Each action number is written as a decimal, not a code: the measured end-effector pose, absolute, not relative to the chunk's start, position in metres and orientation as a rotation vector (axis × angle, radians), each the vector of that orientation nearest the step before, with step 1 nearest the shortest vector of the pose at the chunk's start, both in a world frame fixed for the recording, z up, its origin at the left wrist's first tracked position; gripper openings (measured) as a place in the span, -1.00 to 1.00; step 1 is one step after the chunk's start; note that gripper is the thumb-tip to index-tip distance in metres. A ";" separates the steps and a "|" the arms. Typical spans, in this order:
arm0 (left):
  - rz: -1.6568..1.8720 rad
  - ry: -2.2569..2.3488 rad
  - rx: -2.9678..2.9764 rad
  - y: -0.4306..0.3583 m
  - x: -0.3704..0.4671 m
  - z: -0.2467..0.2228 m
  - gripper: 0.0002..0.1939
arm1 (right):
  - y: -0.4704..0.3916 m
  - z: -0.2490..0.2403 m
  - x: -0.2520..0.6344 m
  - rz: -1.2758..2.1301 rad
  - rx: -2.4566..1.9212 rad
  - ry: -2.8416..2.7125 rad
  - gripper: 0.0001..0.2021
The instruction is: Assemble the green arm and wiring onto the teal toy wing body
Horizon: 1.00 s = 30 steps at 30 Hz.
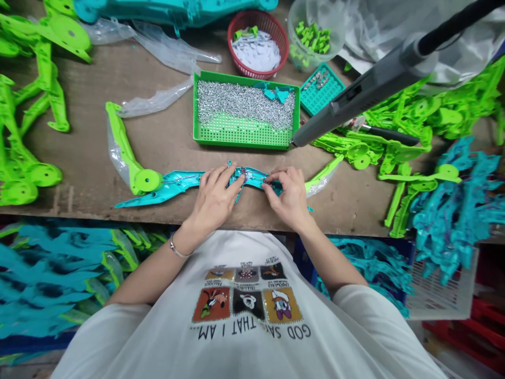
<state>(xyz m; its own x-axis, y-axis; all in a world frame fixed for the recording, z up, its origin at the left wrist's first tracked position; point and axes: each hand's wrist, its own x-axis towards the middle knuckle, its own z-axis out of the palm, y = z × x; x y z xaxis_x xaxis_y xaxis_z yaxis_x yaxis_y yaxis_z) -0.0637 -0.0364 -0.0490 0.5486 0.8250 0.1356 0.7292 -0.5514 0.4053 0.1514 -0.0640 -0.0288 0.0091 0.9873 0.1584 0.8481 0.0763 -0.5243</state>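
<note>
Our left hand (215,195) rests with fingers loosely spread on the blue plastic piece (177,181), and our right hand (290,195) bends thumb and forefinger toward each other over it, though we cannot tell whether they pinch anything. Beneath both hands we see the brown table (158,142), with the blue piece lying along its near edge; beyond the piece we find the green basket (244,138), the slanting grey screwdriver (357,95), the red basket (257,73) and, inside the green basket, silver screws (232,105).
</note>
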 end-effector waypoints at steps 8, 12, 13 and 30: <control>0.387 1.278 2.498 -0.035 -0.063 -0.044 -0.60 | -0.062 -0.035 0.156 0.355 -1.737 -2.044 -0.90; 0.374 1.286 2.486 -0.035 -0.062 -0.043 -0.61 | -0.057 -0.034 0.155 0.366 -1.729 -2.044 -0.91; 0.374 1.287 2.483 -0.035 -0.062 -0.043 -0.61 | -0.056 -0.034 0.153 0.372 -1.728 -2.042 -0.91; 0.358 1.281 2.463 -0.036 -0.061 -0.042 -0.57 | -0.048 -0.027 0.148 0.451 -1.644 -2.311 -0.79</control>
<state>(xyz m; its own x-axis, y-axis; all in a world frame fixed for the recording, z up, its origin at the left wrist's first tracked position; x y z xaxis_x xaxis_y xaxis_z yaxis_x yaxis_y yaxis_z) -0.0612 -0.0364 -0.0417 0.5615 0.8249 0.0648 0.7389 -0.5351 0.4094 0.1484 -0.0483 -0.0272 -0.3202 0.9466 0.0375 0.8629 0.3077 -0.4008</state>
